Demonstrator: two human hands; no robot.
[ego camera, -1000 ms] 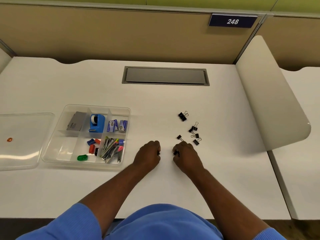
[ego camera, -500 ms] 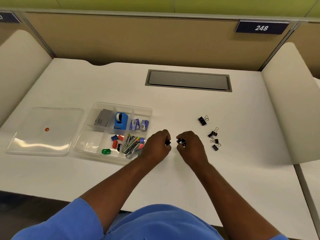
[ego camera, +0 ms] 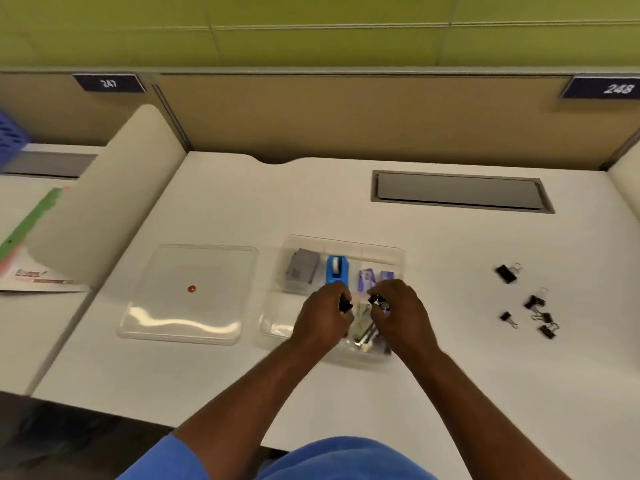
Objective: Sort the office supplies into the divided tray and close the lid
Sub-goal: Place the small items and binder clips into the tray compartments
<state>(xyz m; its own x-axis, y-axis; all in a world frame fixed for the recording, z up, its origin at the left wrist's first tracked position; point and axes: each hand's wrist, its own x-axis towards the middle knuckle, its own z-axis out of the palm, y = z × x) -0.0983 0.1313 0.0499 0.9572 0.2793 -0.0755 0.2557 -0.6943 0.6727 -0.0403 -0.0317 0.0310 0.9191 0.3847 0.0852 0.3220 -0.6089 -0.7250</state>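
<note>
A clear divided tray (ego camera: 394, 255) sits mid-desk. It holds a grey box (ego camera: 302, 269), a blue tape dispenser (ego camera: 336, 269), small blue packets (ego camera: 367, 278) and pens partly hidden under my hands. Over the tray, my left hand (ego camera: 323, 318) is closed on a black binder clip (ego camera: 345, 305). Beside it, my right hand (ego camera: 398, 315) grips another black binder clip (ego camera: 377, 301). Several more binder clips (ego camera: 535, 301) lie loose on the desk to the right. The clear lid (ego camera: 188, 294) lies flat left of the tray, with a small orange item (ego camera: 191, 288) on it.
A grey cable hatch (ego camera: 459, 191) is set into the desk behind the tray. Curved beige dividers (ego camera: 104, 199) stand at the left and far right. Papers (ego camera: 33, 258) lie on the neighbouring desk at left. The desk's front edge runs below my forearms.
Both hands have carried their binder clips leftwards from the bare desk to above the tray. The camera view has swung left, so the loose clips now appear further right.
</note>
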